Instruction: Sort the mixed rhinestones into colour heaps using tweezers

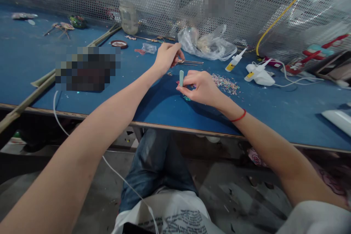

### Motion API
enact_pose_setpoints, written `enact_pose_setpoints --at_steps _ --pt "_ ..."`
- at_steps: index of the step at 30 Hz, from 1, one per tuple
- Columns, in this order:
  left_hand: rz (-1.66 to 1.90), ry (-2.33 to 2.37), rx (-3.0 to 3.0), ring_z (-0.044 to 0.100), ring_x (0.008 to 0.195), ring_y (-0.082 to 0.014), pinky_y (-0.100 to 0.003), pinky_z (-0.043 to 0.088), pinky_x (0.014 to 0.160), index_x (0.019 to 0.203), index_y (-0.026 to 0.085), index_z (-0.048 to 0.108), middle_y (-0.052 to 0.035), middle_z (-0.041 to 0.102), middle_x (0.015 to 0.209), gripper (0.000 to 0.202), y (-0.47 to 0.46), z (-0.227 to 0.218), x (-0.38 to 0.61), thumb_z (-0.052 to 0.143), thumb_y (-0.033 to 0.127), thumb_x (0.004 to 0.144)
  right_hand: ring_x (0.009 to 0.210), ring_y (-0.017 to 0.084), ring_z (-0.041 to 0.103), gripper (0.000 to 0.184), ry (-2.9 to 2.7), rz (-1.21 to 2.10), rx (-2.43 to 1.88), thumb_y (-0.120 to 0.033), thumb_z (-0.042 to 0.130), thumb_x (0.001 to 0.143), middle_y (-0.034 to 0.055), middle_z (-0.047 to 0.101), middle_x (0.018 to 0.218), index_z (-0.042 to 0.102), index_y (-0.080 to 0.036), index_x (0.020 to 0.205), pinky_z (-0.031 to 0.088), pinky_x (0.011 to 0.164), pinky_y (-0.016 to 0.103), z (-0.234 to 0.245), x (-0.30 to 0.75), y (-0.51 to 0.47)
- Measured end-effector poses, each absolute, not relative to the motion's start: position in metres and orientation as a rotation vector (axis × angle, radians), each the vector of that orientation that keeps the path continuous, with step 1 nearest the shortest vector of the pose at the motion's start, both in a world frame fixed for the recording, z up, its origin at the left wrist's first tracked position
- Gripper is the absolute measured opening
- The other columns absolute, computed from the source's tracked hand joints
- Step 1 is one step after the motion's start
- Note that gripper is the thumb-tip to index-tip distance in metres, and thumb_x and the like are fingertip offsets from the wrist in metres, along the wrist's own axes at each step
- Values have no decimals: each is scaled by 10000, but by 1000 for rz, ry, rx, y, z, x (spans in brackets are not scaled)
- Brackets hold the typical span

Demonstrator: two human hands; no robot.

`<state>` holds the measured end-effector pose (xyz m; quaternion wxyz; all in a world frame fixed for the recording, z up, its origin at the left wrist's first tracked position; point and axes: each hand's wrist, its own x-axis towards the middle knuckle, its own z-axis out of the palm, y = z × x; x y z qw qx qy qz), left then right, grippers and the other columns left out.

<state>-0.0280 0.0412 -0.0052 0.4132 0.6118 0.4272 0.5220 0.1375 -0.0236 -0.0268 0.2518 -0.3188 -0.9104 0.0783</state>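
At the far left of the desk [282, 113], a small packet [23, 16] lies toward the back edge. To its right are a cluster of decorated pins [64, 26] and a dark green rounded item [78, 22]. A bamboo-like pole [102, 38] slants from beyond the front edge toward the back; beside it is a dark object [87, 71], too blurred to identify. Next come a small brown-rimmed dish [119, 44], a clear jar [128, 18] by the back edge and a clear packet [149, 48].

The left hand [167, 57] is over the middle of the desk, its grip curled at the decorated end of some thin metal pins [193, 62]; I cannot tell whether it has hold of one. Nearer the front edge, a pale green stick [181, 76] stands upright, pinched between thumb and fingers in the closed grip of the right hand [201, 86]. Teal bits [187, 98] lie just below that hand.

Behind, toward the back edge, sits a clear plastic bag [207, 45]. Multicoloured bits [227, 84] spread right of the right hand, then two nozzled bottles [235, 60], the farther one resting against a white device [264, 77] with a cable.
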Motion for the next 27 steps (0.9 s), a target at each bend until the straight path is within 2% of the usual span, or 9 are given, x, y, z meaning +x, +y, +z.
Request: enact_pose_setpoints --at_steps 4,10,18,23,27 --pt "1336 1036 1538 354 399 -89 -247 299 462 519 190 575 18 400 430 495 41 -5 -29 415 209 988 735 214 492 378 -2461 20 -866 -305 625 945 49 594 642 545 -212 587 357 697 369 -30 135 -26" --pt "1312 1069 1532 380 396 -75 -222 304 475 527 171 593 25 421 431 504 40 -3 -29 414 165 998 700 199 479 378 -2522 -156 -768 -293 584 955 43 588 607 552 -204 589 346 677 361 -29 134 -29" --pt "1313 1071 1519 374 393 -80 -224 291 471 524 172 586 30 401 417 507 40 -3 -28 410 173 1000 658 181 444 422 -2483 -186 -760 -299 583 955 28 567 572 484 -208 555 341 643 344 -26 138 -27" --pt "1289 1121 1520 379 407 -67 -206 297 488 557 167 590 32 402 445 489 40 -3 -28 404 191 1008 701 192 518 341 -2388 -90 -868 -326 618 941 45 637 654 626 -199 625 365 643 345 -27 141 -26" --pt "1294 1107 1504 380 426 -81 -225 300 502 555 155 603 22 406 445 495 40 -3 -28 410 194 1009 777 208 595 245 -2386 19 -794 -316 646 924 60 714 747 726 -196 725 404 678 347 -28 144 -25"
